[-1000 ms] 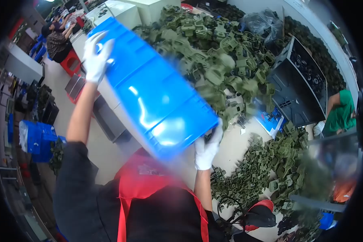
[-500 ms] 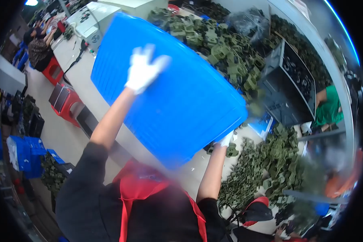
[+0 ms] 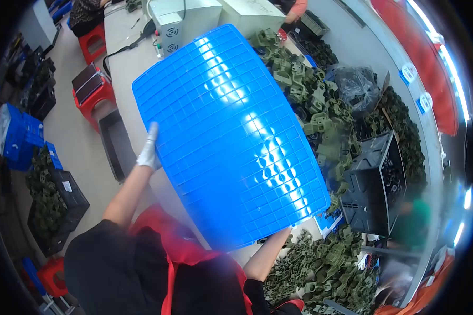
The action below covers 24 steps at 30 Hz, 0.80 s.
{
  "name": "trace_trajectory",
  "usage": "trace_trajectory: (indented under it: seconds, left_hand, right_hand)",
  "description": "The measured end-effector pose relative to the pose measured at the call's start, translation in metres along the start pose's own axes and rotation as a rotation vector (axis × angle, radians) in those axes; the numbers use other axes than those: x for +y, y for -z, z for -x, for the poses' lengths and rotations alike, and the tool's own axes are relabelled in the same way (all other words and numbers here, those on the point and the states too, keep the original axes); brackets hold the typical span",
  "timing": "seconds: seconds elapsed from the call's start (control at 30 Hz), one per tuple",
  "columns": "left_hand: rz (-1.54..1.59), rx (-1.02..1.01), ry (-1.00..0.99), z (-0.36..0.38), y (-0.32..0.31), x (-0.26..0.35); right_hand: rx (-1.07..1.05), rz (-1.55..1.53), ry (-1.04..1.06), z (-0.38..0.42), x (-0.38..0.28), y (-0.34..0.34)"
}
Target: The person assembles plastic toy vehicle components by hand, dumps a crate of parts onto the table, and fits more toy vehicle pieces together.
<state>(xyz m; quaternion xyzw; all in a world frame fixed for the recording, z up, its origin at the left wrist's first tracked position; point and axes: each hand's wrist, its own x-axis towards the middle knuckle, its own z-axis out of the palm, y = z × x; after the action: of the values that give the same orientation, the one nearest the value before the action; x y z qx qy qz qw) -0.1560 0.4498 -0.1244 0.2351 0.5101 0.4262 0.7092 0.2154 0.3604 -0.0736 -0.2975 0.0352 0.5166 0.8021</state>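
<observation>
A large blue plastic panel (image 3: 231, 136), like the lid or underside of a bin, is held up tilted before me. Grid lines cover its glossy face. My left hand (image 3: 150, 151), in a white glove, grips its left edge with a finger or thumb showing along the side. My right forearm (image 3: 270, 254) reaches to the panel's lower right edge; that hand is tucked behind it, with its fingers hidden. Beneath and beside the panel, green plastic parts (image 3: 320, 268) lie heaped on the table, near my right arm.
More green parts (image 3: 320, 107) are piled beyond the panel. A dark crate (image 3: 370, 189) lies on its side at right, near a metal rail. Grey-white machines (image 3: 186, 26) stand at the back. Left on the floor are a red stool (image 3: 97, 100) and a filled black crate (image 3: 71, 202).
My left hand has moved from flat on the panel's face to its left edge. The panel has turned and now shows its gridded face with bright reflections. My view has shifted.
</observation>
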Motion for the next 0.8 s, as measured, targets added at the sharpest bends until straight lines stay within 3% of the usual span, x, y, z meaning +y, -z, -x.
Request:
trace_trajectory:
  seconds: [0.03, 0.23, 0.3, 0.43, 0.7, 0.8]
  left_hand:
    - [0.155, -0.058, 0.001, 0.005, -0.007, -0.003]
    - [0.289, -0.06, 0.069, 0.006, 0.021, 0.011]
    - [0.551, -0.232, -0.058, 0.004, 0.036, 0.001]
    - [0.527, -0.158, 0.003, 0.015, 0.042, 0.013]
    - [0.494, -0.441, -0.353, 0.07, 0.018, 0.076]
    - [0.521, -0.421, -0.271, 0.063, 0.016, 0.086]
  right_hand:
    - [-0.011, -0.021, -0.024, -0.004, 0.003, -0.005]
    - [-0.058, -0.162, -0.142, -0.003, 0.013, -0.021]
    - [-0.064, -0.221, -0.178, 0.008, 0.018, -0.02]
    - [-0.1, -0.334, -0.263, 0.028, 0.035, -0.029]
    - [-0.149, -0.542, -0.469, 0.072, 0.079, -0.042]
    - [-0.15, -0.625, -0.563, 0.091, 0.098, -0.039]
